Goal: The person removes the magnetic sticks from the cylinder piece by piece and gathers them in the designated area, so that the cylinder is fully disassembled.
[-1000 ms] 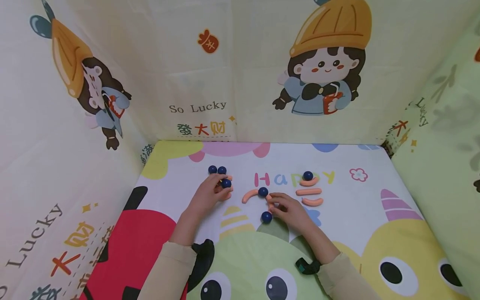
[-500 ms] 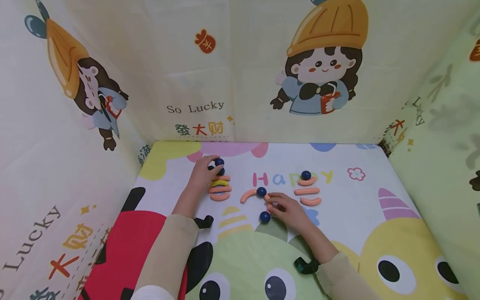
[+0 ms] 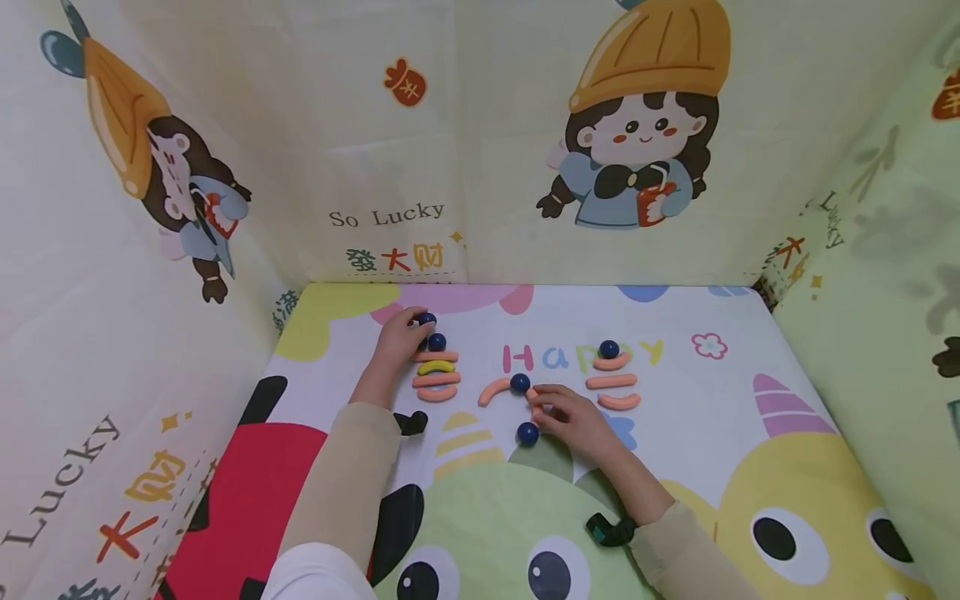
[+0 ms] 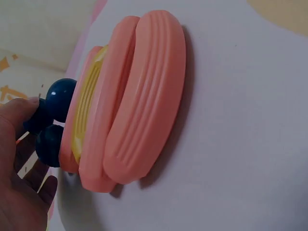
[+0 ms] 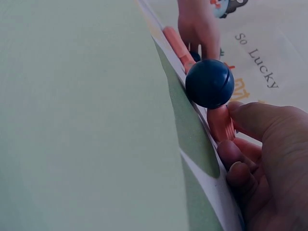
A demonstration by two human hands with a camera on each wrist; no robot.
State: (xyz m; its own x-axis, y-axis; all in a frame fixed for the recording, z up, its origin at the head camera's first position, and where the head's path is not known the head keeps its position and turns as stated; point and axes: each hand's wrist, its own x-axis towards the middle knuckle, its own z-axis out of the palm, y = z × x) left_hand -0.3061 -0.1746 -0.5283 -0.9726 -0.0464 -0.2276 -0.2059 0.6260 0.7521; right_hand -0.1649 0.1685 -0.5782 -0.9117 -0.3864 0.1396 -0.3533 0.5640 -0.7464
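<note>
My left hand (image 3: 401, 340) pinches a dark blue ball (image 4: 38, 118) at the far left of the table. Close beside it are two more dark blue balls, one of them (image 3: 437, 342) in plain sight. Just nearer lies a row of pink sticks (image 3: 436, 381) with a yellow curved stick (image 3: 437, 367) among them. In the middle, my right hand (image 3: 573, 421) grips a curved pink stick (image 5: 221, 124) between thumb and fingers. A dark blue ball (image 5: 210, 83) sits at its near end. Another blue ball (image 3: 520, 383) stands at its far end, beside a second curved pink stick (image 3: 494, 392).
Right of centre, a dark blue ball (image 3: 609, 349) stands behind several pink sticks (image 3: 611, 382). A printed cloth (image 3: 480, 250) rises behind the table and along both sides. The tabletop (image 3: 675, 400) bears cartoon prints.
My left hand has carried the blue ball from over the left row of sticks to the far side, beside the other balls, uncovering the yellow stick. My right hand keeps its place.
</note>
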